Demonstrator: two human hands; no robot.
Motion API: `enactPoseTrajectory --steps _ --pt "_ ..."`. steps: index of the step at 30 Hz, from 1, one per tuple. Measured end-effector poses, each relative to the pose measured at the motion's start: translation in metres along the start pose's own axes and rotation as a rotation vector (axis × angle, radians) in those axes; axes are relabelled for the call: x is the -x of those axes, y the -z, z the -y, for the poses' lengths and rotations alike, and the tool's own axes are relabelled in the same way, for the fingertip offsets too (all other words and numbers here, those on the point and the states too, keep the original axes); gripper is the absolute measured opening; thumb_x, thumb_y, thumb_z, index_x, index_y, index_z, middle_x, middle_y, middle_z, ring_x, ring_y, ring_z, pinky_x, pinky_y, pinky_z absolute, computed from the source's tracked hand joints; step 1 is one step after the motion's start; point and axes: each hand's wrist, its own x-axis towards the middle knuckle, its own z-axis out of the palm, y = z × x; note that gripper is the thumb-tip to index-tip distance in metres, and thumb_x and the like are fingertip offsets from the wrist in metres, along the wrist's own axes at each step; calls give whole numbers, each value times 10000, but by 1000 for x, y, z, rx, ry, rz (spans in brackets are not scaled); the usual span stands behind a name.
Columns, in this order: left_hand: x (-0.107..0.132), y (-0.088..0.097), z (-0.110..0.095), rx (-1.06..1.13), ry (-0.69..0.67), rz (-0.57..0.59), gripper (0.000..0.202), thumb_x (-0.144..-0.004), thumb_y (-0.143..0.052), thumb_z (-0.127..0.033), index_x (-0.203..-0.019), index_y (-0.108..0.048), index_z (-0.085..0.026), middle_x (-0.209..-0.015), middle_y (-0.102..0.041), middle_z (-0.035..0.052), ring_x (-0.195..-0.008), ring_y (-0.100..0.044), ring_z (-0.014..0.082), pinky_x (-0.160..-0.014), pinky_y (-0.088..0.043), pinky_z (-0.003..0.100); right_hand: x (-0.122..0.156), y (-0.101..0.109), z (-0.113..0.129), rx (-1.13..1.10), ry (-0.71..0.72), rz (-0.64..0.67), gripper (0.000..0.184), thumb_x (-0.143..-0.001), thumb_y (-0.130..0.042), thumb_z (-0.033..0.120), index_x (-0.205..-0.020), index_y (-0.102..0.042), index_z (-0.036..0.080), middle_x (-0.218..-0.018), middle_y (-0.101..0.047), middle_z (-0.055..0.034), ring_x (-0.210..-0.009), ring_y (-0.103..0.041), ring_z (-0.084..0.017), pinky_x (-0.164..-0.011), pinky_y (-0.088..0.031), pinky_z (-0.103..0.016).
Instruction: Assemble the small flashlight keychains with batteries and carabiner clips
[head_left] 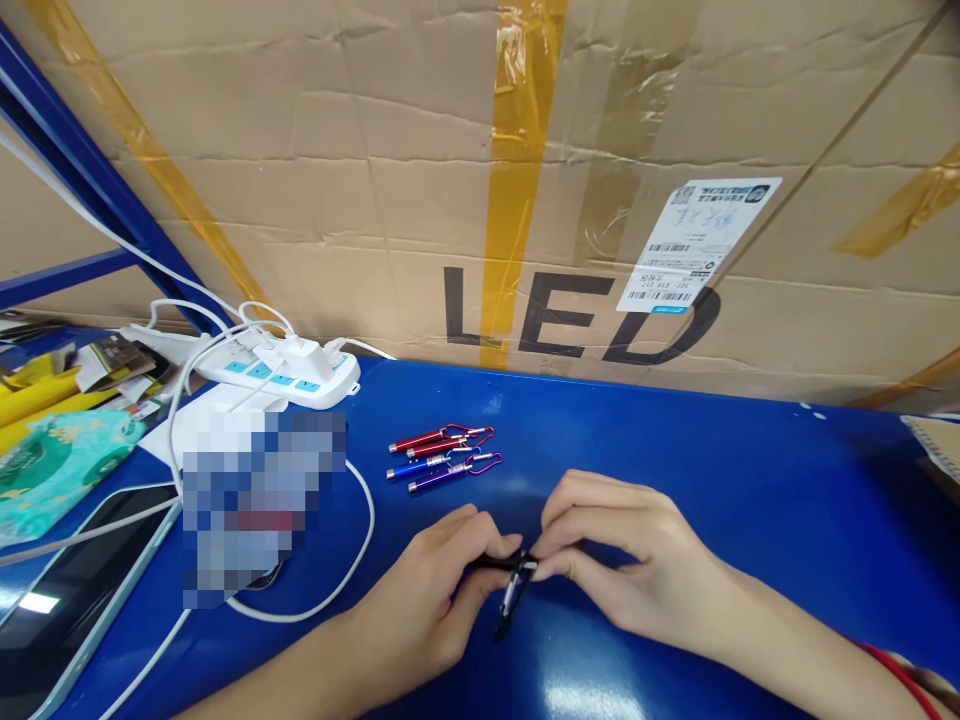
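Note:
Over the blue table, my left hand [459,575] pinches a small black keychain flashlight [491,562] between thumb and fingers. A black carabiner clip [512,600] with a silvery gate hangs down from its end. My right hand [622,560] pinches that same end, where the clip joins, with thumb and fingertips. The fingers hide most of the flashlight's body. Beyond my hands lie several similar keychain flashlights with carabiners: red ones [439,446], a blue one [417,467] and a purple one [439,480]. They lie side by side, clips to the right.
A large cardboard box [420,200] marked LED stands along the back. At left are a white power strip [330,388] with looping cables, a tablet-like device [82,570], a teal packet [67,460] and a pixelated patch. A cardboard edge [934,445] shows at far right.

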Motion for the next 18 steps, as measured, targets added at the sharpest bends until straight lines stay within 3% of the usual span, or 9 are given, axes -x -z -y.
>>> enactPoseTrajectory --steps 2,5,8,11,13,15,18 --pt "2 -3 5 -136 -124 -63 181 -877 -380 -52 -787 -460 -186 -671 -472 -16 -610 -424 114 -594 -353 208 0 -7 2 -178 -233 -24 122 -757 -646 176 -640 -641 144 -653 -590 -20 -544 -537 -88 -474 -452 -191" --pt "3 -4 8 -278 -241 -148 186 -876 -393 -35 -786 -470 -179 -639 -473 -12 -584 -398 120 -581 -346 224 -1 -15 1 -558 -635 42 253 -646 -746 323 -579 -601 127 -610 -546 4 -412 -460 -53 -328 -397 -159" --pt "2 -2 6 -229 -228 -182 168 -877 -427 -34 -893 -518 -174 -697 -541 6 -624 -456 123 -590 -383 207 -2 -20 -5 -876 -841 101 361 -550 -791 398 -532 -562 119 -517 -480 37 -389 -402 -35 -294 -382 -130" --pt "-1 -1 4 -78 -140 -169 255 -864 -468 -29 -1035 -542 -204 -839 -624 9 -739 -553 108 -688 -434 169 -2 -23 -11 -931 -889 99 387 -537 -794 421 -523 -555 116 -465 -453 49 -388 -387 -31 -300 -386 -117" --pt "-2 -1 2 -10 -73 -194 264 -851 -486 -34 -1030 -568 -211 -872 -647 0 -772 -586 96 -711 -442 148 -3 -23 -14 -859 -871 113 389 -564 -775 440 -541 -562 117 -451 -446 53 -369 -385 -31 -299 -389 -127" --pt "-4 -2 2 42 25 -208 209 -847 -492 -64 -969 -599 -195 -857 -663 1 -764 -604 97 -705 -451 148 -5 -20 -16 -708 -822 78 359 -589 -764 434 -603 -587 122 -471 -446 54 -378 -393 -39 -298 -392 -137" --pt "-6 -2 0 121 191 -177 139 -852 -487 -135 -894 -614 -175 -810 -671 6 -711 -606 106 -662 -460 163 -7 -11 -17 -388 -649 -76 343 -599 -780 369 -824 -639 152 -653 -530 19 -470 -460 -56 -345 -416 -146"
